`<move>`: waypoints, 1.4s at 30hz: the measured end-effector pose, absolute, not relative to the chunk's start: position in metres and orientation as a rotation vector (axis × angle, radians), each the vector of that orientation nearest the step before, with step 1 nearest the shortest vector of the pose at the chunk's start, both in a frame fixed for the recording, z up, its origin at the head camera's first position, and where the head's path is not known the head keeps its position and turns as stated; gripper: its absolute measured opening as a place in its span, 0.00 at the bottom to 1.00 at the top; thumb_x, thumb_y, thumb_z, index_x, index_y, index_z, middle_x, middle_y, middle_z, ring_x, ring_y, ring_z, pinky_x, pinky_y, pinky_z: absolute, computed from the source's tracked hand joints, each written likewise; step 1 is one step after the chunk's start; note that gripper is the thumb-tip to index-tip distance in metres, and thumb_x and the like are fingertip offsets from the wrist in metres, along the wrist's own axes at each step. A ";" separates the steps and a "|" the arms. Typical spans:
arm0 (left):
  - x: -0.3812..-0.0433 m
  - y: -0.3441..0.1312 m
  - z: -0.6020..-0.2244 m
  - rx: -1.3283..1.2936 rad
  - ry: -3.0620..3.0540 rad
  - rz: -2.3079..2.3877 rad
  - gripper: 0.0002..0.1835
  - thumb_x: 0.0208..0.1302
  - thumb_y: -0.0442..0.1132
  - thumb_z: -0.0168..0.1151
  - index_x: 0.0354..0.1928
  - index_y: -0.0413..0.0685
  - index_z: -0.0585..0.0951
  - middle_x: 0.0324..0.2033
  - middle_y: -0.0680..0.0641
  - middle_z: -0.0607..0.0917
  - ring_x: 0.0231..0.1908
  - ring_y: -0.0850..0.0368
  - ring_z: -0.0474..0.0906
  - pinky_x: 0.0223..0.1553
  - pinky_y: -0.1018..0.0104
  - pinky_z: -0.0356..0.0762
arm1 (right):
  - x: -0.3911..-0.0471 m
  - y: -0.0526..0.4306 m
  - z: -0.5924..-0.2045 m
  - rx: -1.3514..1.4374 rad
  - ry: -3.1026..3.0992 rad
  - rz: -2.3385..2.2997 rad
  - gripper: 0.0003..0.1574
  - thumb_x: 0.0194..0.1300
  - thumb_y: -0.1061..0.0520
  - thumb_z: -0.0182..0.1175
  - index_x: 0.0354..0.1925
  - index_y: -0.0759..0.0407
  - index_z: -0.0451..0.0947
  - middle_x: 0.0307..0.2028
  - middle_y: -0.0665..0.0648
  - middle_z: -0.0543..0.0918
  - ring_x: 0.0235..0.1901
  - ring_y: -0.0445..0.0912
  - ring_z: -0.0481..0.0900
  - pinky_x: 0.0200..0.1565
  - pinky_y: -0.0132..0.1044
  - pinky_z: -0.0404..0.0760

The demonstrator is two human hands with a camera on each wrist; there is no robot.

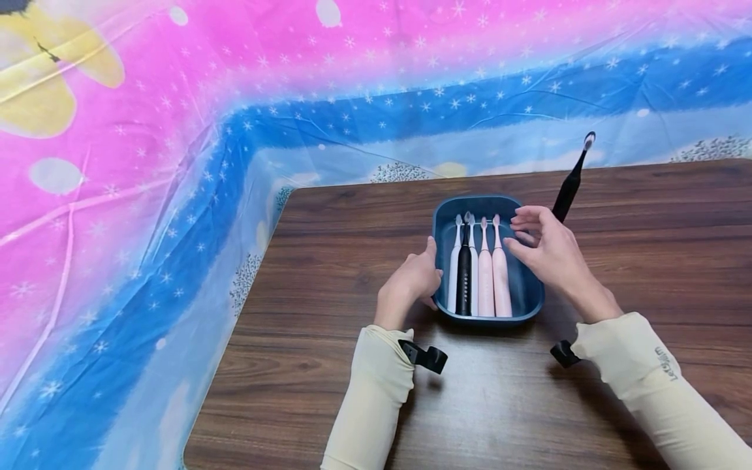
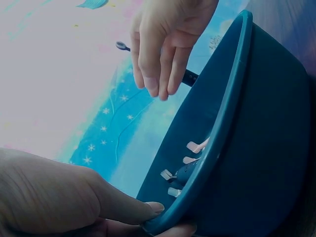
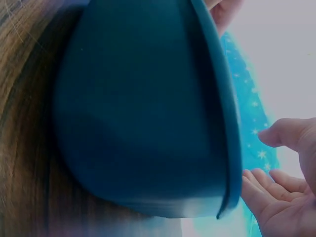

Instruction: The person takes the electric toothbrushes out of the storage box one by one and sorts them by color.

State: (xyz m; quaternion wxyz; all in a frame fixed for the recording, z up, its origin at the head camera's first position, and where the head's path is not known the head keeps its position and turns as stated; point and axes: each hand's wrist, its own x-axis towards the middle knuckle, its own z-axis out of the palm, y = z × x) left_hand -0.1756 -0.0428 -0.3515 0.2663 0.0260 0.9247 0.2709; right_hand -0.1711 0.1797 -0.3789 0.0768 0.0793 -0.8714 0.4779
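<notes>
A dark blue plastic bin sits on the table with several electric toothbrushes lying side by side in it. Among them are a black toothbrush, a white toothbrush and a pink toothbrush. My left hand grips the bin's left side; in the left wrist view its thumb lies over the rim with fingers beneath. Above the bin's right edge, my right hand has its fingers spread and holds nothing. Just behind it stands another black toothbrush, upright, its lower end hidden by the hand.
The brown wood-grain table extends around the bin. A pink and blue patterned cloth hangs along the table's back and left edges. Black wrist mounts stick out from both cream sleeves.
</notes>
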 end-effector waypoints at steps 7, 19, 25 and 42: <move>-0.175 -0.042 -0.351 0.071 2.501 0.732 0.38 0.75 0.40 0.45 0.76 0.57 0.35 0.28 0.42 0.79 0.29 0.48 0.86 0.38 0.60 0.81 | -0.174 0.172 -0.384 0.285 -2.624 1.410 0.32 0.63 0.64 0.61 0.62 0.68 0.61 0.54 0.68 0.75 0.56 0.58 0.75 0.57 0.49 0.75; -0.175 -0.042 -0.351 0.069 2.507 0.717 0.38 0.75 0.41 0.44 0.76 0.58 0.34 0.27 0.42 0.80 0.28 0.49 0.86 0.34 0.65 0.77 | -0.174 0.166 -0.389 0.320 -2.676 1.436 0.34 0.63 0.62 0.61 0.63 0.69 0.61 0.54 0.68 0.74 0.56 0.59 0.74 0.57 0.52 0.74; -0.176 -0.042 -0.351 0.070 2.499 0.715 0.38 0.75 0.41 0.44 0.76 0.58 0.34 0.27 0.43 0.81 0.28 0.49 0.86 0.35 0.65 0.77 | -0.176 0.160 -0.393 0.328 -2.707 1.453 0.35 0.64 0.60 0.61 0.65 0.68 0.60 0.55 0.68 0.74 0.55 0.59 0.76 0.57 0.51 0.75; -0.176 -0.042 -0.352 0.068 2.506 0.711 0.38 0.75 0.41 0.44 0.76 0.58 0.35 0.41 0.39 0.80 0.28 0.51 0.86 0.36 0.65 0.78 | -0.179 0.150 -0.392 0.317 -2.888 1.481 0.36 0.64 0.57 0.60 0.65 0.68 0.59 0.57 0.68 0.74 0.57 0.59 0.74 0.58 0.54 0.74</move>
